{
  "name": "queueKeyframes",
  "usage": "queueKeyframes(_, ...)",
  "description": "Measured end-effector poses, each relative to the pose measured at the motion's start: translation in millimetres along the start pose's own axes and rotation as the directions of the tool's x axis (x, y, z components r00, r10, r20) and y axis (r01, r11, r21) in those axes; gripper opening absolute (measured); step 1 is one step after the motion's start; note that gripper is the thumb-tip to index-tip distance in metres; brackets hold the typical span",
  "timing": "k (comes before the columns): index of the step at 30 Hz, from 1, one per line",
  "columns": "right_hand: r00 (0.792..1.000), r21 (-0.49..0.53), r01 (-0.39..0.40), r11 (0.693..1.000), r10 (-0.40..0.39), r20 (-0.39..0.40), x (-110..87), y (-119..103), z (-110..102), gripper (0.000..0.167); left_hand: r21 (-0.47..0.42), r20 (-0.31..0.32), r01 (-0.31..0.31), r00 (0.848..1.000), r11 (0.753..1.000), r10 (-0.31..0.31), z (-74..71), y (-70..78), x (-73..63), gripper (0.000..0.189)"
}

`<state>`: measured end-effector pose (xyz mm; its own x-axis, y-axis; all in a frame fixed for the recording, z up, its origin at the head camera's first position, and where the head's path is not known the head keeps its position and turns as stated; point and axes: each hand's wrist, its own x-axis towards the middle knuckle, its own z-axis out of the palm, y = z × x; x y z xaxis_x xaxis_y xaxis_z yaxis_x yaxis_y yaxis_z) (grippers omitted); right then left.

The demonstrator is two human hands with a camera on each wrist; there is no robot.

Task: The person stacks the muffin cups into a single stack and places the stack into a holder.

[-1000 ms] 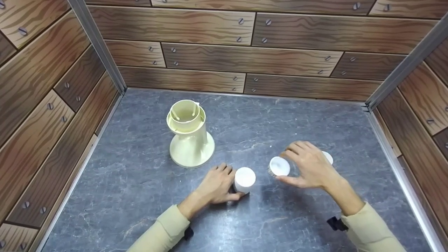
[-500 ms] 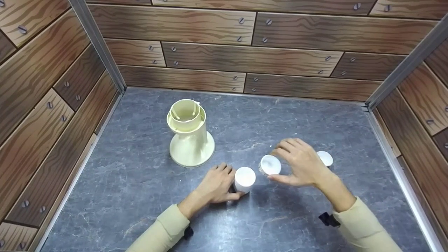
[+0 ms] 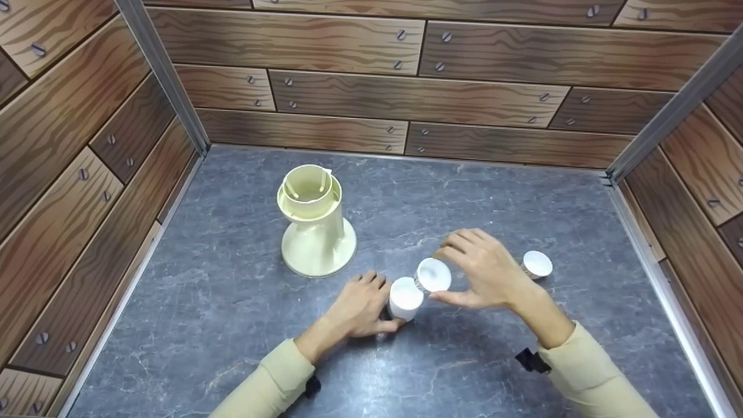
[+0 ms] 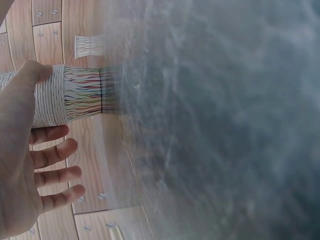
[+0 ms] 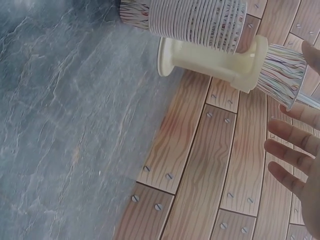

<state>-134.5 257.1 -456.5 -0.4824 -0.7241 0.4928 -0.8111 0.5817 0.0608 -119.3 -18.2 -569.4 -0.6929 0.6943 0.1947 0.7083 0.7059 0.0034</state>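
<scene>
My left hand point(image 3: 361, 305) holds the side of a tall stack of nested paper cups point(image 3: 406, 302) standing on the table, thumb in front and fingers behind. In the left wrist view the stack point(image 4: 82, 95) shows many white rims above the lowest cup's coloured line pattern. My right hand point(image 3: 484, 271) pinches a single paper cup point(image 3: 433, 275) between thumb and fingers, just right of the stack's top. In the right wrist view that cup point(image 5: 283, 72) is raised, with the stack point(image 5: 195, 22) beyond. Another paper cup point(image 3: 537, 265) stands upright to the right.
A cream plastic stand point(image 3: 316, 247) with a round base and open ring-shaped top stands left of the stack. The dark marbled table point(image 3: 244, 325) is bordered by wood-patterned walls point(image 3: 371, 96) with metal edge strips.
My right hand has moved left with the paper cup, from apart to beside the stack's top. The other cup on the right has come into fuller view. My left hand has stayed put.
</scene>
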Motion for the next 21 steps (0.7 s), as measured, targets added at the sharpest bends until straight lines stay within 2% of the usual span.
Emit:
queueKeyframes(5,1.0,-0.006,0.009,1.0,-0.009,0.018,5.3,-2.5,3.5,0.064,0.007,0.006,0.002,1.0,1.0,-0.002,-0.8,-0.1,0.2,0.072)
queueKeyframes(16,0.999,-0.015,0.02,1.0,-0.019,0.045,9.5,-11.8,13.1,0.067,0.001,-0.047,-0.001,0.999,1.0,0.001,1.8,1.1,-0.7,0.068)
queueKeyframes(21,0.999,-0.02,0.028,0.999,-0.027,0.042,12.2,-14.9,16.9,0.066,0.013,-0.032,0.001,0.999,1.0,0.0,0.9,0.4,0.2,0.069)
